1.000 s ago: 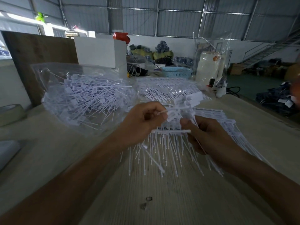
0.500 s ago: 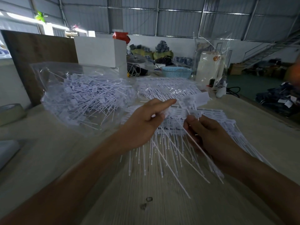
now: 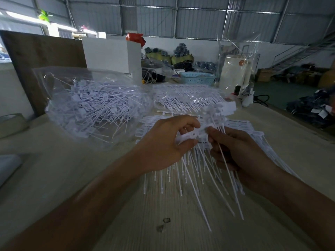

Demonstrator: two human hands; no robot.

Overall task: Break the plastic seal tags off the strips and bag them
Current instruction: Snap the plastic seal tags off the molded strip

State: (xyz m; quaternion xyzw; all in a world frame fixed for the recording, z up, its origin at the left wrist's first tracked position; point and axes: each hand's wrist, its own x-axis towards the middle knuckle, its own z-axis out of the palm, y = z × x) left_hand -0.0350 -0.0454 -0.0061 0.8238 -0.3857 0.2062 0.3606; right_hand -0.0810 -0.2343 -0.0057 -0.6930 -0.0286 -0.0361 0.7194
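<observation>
Left hand: forearm enters from 7 o'clock, hand near frame centre, knuckles up. Fingers curled over the top of a white strip; thumb presses its near edge from below. Grip is a closed pinch on the strip's left end.

Right hand: forearm enters from 4 o'clock. Fingers curled around a bundle of seal tags, thumb tip pressed on the strip's right end, just beside the left thumb. Flat heads of the bundle stick up past the fingers toward 1 o'clock; thin tails fan down toward 6 o'clock over the table. Whether the tags in hand are attached to the strip or loose cannot be told; blur at the junction.

Both hands are raised above a pile of unbroken strips lying on the table directly behind and under them; the hands cover much of that pile.

At 10 o'clock of the hands: clear plastic bag, lying on the table, mouth side unclear, holding a heap of separated tags. At 12 o'clock: a second clear pack of strips, flat on the table. Behind it, a blue basket, a white box and a white container wrapped in clear film.

Near edge of table at 6 o'clock: two small dark marks on the wood.
</observation>
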